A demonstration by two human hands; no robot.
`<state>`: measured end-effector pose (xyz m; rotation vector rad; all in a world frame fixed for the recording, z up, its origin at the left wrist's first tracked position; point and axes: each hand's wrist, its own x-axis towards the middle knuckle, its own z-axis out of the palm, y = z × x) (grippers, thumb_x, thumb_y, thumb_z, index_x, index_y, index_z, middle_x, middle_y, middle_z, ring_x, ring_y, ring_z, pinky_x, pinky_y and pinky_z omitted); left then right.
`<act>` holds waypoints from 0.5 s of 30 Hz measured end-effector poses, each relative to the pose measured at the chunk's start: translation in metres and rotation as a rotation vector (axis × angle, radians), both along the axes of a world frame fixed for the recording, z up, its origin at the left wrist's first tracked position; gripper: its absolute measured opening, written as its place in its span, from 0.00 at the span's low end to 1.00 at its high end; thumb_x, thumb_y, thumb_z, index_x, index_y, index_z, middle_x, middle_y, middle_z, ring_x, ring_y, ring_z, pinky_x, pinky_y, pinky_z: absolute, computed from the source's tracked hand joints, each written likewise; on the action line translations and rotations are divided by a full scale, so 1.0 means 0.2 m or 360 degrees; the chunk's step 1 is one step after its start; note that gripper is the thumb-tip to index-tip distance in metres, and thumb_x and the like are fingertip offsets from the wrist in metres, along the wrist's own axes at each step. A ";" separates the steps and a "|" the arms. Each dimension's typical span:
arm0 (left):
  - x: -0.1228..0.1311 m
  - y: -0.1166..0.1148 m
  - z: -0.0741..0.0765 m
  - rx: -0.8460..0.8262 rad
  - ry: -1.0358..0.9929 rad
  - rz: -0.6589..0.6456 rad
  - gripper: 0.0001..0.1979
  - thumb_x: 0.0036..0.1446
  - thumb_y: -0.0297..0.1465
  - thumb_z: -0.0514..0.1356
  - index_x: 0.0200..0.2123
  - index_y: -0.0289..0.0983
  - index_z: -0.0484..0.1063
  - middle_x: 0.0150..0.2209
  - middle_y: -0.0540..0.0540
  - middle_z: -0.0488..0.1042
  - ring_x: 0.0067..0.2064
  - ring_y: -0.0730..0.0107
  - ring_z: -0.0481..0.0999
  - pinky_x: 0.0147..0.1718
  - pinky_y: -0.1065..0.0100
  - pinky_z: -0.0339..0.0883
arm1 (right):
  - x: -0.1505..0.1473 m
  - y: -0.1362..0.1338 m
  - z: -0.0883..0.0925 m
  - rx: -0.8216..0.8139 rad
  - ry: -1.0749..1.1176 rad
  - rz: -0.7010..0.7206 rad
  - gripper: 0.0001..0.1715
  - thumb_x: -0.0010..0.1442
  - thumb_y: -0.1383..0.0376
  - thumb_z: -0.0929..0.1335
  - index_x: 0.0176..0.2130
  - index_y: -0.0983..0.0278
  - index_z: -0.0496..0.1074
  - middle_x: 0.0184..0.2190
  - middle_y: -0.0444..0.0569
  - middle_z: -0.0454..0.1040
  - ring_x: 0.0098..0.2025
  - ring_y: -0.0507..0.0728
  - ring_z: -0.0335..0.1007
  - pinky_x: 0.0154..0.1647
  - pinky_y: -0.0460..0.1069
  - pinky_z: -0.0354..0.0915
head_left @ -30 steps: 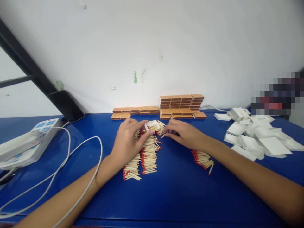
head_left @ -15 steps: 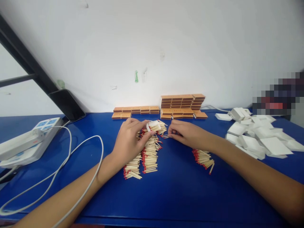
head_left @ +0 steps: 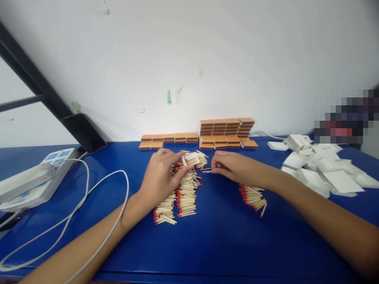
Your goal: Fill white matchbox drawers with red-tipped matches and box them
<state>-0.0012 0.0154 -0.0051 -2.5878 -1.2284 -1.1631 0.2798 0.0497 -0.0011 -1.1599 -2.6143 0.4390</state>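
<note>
My left hand grips a small white matchbox tray between thumb and fingers; matches lie inside the tray. Under and beside this hand spread heaps of red-tipped matches on the blue table. To the right of the tray, my right hand has its thumb and fingertips pinched on a match close to the tabletop. A smaller pile of matches lies below my right forearm.
Orange-brown matchboxes are stacked against the wall, with a lower row of boxes left of them. White tray pieces are heaped at right. At left are a power strip, a phone and a looping white cable crossing my left forearm.
My right hand has shifted very slightly right, with its fingertips on a match. The left hand still holds the tray in nearly the same place.
</note>
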 end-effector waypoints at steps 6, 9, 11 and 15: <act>0.01 -0.01 -0.01 -0.0023 0.0004 -0.0092 0.19 0.67 0.40 0.66 0.55 0.34 0.78 0.39 0.41 0.80 0.44 0.55 0.74 0.44 0.55 0.70 | -0.03 -0.06 0.11 0.0153 0.0278 -0.0095 0.12 0.71 0.57 0.64 0.38 0.60 0.71 0.36 0.49 0.74 0.36 0.57 0.69 0.37 0.52 0.62; 0.04 -0.03 0.00 -0.0007 -0.0042 -0.0250 0.19 0.66 0.39 0.67 0.55 0.34 0.78 0.41 0.42 0.81 0.45 0.57 0.74 0.47 0.55 0.69 | -0.08 -0.10 0.11 0.0221 0.0371 -0.0059 0.12 0.72 0.58 0.64 0.39 0.61 0.72 0.37 0.50 0.73 0.38 0.57 0.70 0.39 0.52 0.63; 0.05 -0.05 0.00 -0.0013 -0.0069 -0.0336 0.19 0.66 0.39 0.68 0.55 0.34 0.77 0.42 0.43 0.81 0.45 0.58 0.75 0.48 0.56 0.69 | -0.11 -0.13 0.09 0.0251 0.0395 -0.0023 0.12 0.73 0.59 0.64 0.40 0.61 0.72 0.38 0.50 0.73 0.39 0.57 0.70 0.40 0.52 0.63; 0.07 -0.06 0.00 -0.0051 -0.0117 -0.0391 0.18 0.66 0.38 0.68 0.55 0.35 0.77 0.41 0.44 0.81 0.45 0.59 0.75 0.48 0.57 0.69 | -0.13 -0.15 0.06 0.0292 0.0421 0.0004 0.15 0.74 0.55 0.64 0.42 0.61 0.72 0.39 0.50 0.72 0.38 0.56 0.70 0.39 0.51 0.62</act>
